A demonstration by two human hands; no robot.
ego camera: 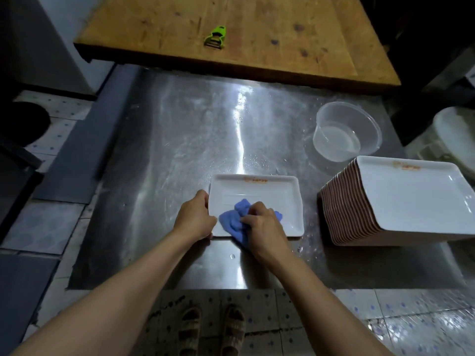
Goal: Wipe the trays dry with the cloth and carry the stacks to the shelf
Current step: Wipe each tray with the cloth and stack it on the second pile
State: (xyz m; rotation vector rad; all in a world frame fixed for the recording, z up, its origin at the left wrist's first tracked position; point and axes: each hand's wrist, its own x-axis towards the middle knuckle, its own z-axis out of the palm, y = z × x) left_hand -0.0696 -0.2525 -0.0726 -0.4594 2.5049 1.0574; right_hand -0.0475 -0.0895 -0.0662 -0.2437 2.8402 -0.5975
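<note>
On the steel counter: 1 white tray (267, 199) is laid flat near the front edge, with a tall stack of trays (401, 201) just beside it to the right.
Left hand (195, 217): the tray's left rim is gripped, fingers curled over the edge to steady it.
Right hand (264, 222): a crumpled blue cloth (232, 222) is held bunched in curled fingers and pressed onto the tray's near-left part.
Step in hand: the wiping of a single tray, judged to be under way.
Next move: the cloth should be drawn across the far and right parts, which are not yet covered; then the tray can be stacked.
Nearby: a clear tub (347, 132) holding water is set behind the stack; a green peeler (216, 37) is left on the wooden board (257, 34).
</note>
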